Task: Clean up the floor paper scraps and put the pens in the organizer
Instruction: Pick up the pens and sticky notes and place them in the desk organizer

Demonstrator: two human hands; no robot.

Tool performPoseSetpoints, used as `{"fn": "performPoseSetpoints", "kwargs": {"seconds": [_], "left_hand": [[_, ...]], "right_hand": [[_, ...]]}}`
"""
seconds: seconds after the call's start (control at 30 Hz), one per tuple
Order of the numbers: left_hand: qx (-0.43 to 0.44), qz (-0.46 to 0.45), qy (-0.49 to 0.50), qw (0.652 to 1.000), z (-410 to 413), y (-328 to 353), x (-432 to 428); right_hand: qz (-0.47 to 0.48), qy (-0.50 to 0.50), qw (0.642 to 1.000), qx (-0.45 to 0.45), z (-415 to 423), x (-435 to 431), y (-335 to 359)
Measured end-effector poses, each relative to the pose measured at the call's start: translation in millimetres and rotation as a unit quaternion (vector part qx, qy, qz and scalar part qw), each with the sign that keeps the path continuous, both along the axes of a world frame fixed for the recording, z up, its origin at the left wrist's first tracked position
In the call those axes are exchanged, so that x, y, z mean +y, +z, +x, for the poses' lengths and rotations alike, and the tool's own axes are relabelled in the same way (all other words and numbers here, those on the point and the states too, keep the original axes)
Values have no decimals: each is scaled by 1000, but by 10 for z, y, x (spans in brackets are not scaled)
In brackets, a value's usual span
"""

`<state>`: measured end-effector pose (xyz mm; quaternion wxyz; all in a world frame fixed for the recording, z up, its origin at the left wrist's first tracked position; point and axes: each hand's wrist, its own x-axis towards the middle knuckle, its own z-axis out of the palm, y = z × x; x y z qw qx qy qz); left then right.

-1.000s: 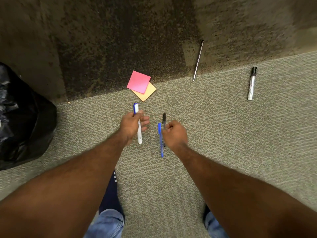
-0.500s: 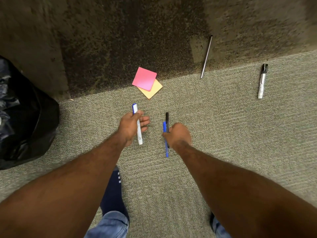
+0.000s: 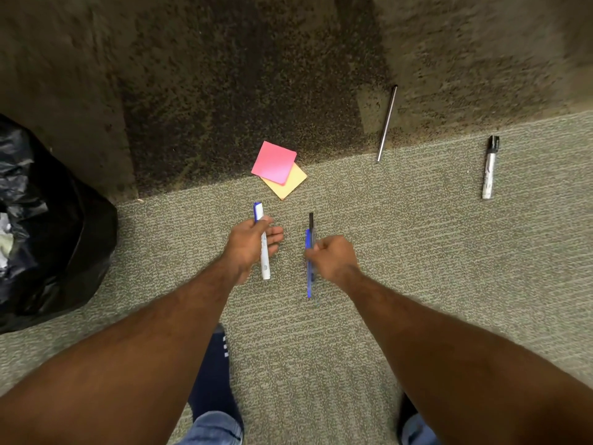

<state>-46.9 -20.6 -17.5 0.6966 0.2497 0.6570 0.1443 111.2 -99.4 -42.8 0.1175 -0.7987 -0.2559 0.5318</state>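
The single view rides on the person's head, looking steeply down at the floor and tipped slightly forward. Both forearms come in from the bottom corners and meet mid-frame. There the left hand (image 3: 248, 248), holding a white marker (image 3: 265, 268), and the right hand (image 3: 335, 260), gripping a blue pen (image 3: 309, 284), sit at arm's length from the lens. The wide angle takes in jeans (image 3: 211, 428) at the near edge, a black bin bag (image 3: 48, 236) cut by the left edge, and dark carpet (image 3: 240, 75) at the far edge.
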Motion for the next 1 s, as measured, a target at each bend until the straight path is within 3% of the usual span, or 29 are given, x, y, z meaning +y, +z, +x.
{"fn": "performPoseSetpoints", "kwargs": {"seconds": [0.13,0.5,0.9,1.0], "left_hand": [[-58,-23,-10,998,67,94,32],[-157,-22,47,986,252,462,216],[-112,10,84,990,170,375,395],[-91,25,98,991,76,327,606]], "right_hand": [[101,-98,980,139,11,243,179],[149,-92,964,202,-116,667,544],[123,35,982,138,3,883,540],[99,-21,990,97,151,1013,435]]}}
